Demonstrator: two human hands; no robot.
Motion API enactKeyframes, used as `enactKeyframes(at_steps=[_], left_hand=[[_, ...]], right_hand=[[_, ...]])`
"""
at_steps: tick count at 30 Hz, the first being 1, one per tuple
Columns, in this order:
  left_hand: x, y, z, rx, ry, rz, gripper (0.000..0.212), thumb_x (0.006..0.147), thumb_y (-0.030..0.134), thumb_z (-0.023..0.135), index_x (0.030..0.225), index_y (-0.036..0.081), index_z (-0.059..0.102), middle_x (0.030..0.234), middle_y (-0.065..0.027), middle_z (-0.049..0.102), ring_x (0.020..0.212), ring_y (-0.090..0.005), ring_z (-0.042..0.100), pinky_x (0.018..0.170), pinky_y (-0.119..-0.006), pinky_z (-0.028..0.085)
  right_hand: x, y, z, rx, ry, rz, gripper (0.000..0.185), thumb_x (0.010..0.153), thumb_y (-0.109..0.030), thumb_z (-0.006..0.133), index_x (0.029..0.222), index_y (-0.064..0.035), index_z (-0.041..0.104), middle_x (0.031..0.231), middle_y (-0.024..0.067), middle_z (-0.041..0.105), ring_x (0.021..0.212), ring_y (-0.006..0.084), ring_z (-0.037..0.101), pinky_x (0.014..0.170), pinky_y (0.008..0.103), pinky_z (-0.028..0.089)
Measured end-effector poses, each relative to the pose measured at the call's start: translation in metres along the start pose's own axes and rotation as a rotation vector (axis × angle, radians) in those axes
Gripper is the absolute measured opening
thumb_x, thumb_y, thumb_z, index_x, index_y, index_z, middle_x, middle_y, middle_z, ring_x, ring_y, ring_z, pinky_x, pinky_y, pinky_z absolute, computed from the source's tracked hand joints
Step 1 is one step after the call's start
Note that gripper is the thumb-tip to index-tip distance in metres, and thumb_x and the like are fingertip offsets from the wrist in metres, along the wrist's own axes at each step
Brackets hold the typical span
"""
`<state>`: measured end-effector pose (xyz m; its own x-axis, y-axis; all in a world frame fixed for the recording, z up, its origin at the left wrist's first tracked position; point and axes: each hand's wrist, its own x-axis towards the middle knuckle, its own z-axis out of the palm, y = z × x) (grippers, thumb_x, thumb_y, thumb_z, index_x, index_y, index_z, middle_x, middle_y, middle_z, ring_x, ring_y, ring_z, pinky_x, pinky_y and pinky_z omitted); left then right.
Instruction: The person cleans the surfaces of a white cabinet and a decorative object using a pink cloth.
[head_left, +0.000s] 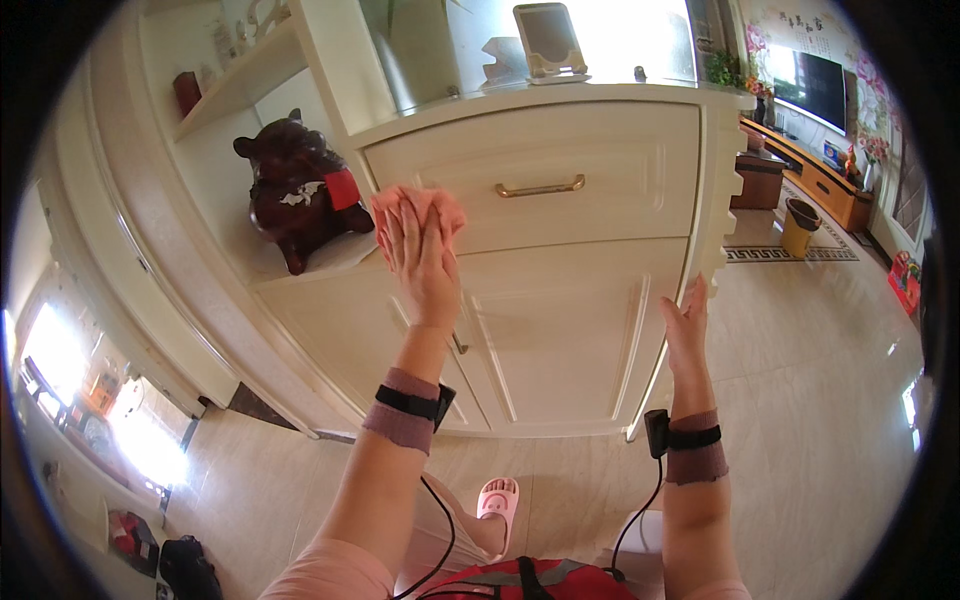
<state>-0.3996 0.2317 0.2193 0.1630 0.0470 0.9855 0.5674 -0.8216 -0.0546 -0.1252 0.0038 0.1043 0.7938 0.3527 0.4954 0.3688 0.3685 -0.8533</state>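
Note:
My left hand (421, 262) presses a pink cloth (454, 210) flat against the left end of a white cabinet's drawer front (600, 161). The fingers lie spread over the cloth, and its folded edges show around them. A brass-coloured bar handle (540, 187) sits to the right of the cloth. My right hand (688, 322) is at the cabinet's right front edge, thumb apart from the fingers and nothing in it. Whether it touches that edge I cannot tell. Below the drawer is a panelled cabinet door (559, 330).
A dark carved animal figurine (296, 195) stands in the open shelf beside my left hand. On the cabinet top are a tablet-like device on a stand (551, 45) and a small dark object (640, 73). A yellow waste bin (799, 229) stands on the tiled floor (795, 360).

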Motion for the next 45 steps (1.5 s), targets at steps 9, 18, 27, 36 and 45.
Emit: enactKeyframes(at_steps=[9, 18, 27, 36, 45], left_hand=[[-0.053, 0.017, -0.02, -0.437, -0.161, -0.222, 0.042, 0.092, 0.002, 0.05, 0.134, 0.0, 0.054, 0.149, -0.0194, 0.041, 0.139, -0.0373, 0.038, 0.111, -0.043, 0.035], [0.049, -0.007, -0.027, -0.363, 0.152, -0.112, 0.051, 0.095, 0.011, 0.049, 0.145, 0.006, 0.042, 0.151, -0.0218, 0.038, 0.141, -0.0343, 0.036, 0.112, -0.038, 0.031], [0.068, 0.025, 0.012, -0.177, -0.057, -0.123, 0.059, 0.097, 0.025, 0.048, 0.15, 0.006, 0.03, 0.158, -0.0292, 0.009, 0.148, -0.0441, 0.002, 0.118, -0.053, 0.005], [0.076, 0.075, 0.011, -0.144, -0.265, 0.06, 0.071, 0.099, 0.04, 0.044, 0.152, 0.0, 0.018, 0.158, -0.03, 0.002, 0.144, -0.0539, -0.001, 0.117, -0.057, 0.007], [0.085, 0.09, 0.004, -0.092, -0.275, 0.177, 0.062, 0.089, 0.018, 0.058, 0.146, 0.005, 0.038, 0.158, -0.0223, 0.018, 0.143, -0.0491, 0.017, 0.115, -0.053, 0.023]], right_hand=[[0.002, 0.009, -0.001, 0.128, 0.014, 0.063, 0.073, 0.086, 0.004, 0.055, 0.151, -0.0015, 0.023, 0.149, 0.0124, 0.039, 0.138, 0.0216, 0.037, 0.11, 0.0314, 0.032], [0.009, 0.011, -0.009, 0.119, 0.008, 0.017, 0.065, 0.081, 0.005, 0.057, 0.142, -0.0033, 0.037, 0.139, 0.0111, 0.048, 0.132, 0.0215, 0.043, 0.107, 0.033, 0.035], [0.002, 0.002, 0.003, 0.075, 0.04, -0.009, 0.064, 0.081, 0.003, 0.058, 0.141, -0.0028, 0.038, 0.135, 0.0115, 0.05, 0.126, 0.0217, 0.048, 0.105, 0.0332, 0.038], [0.004, 0.007, 0.004, 0.087, 0.049, -0.047, 0.064, 0.078, -0.001, 0.062, 0.139, -0.0002, 0.04, 0.131, 0.0147, 0.051, 0.123, 0.0256, 0.049, 0.105, 0.0349, 0.038], [0.006, 0.018, 0.012, -0.099, 0.13, -0.098, 0.068, 0.076, -0.009, 0.064, 0.139, 0.0005, 0.039, 0.133, 0.0211, 0.051, 0.126, 0.0354, 0.047, 0.106, 0.0417, 0.037]])
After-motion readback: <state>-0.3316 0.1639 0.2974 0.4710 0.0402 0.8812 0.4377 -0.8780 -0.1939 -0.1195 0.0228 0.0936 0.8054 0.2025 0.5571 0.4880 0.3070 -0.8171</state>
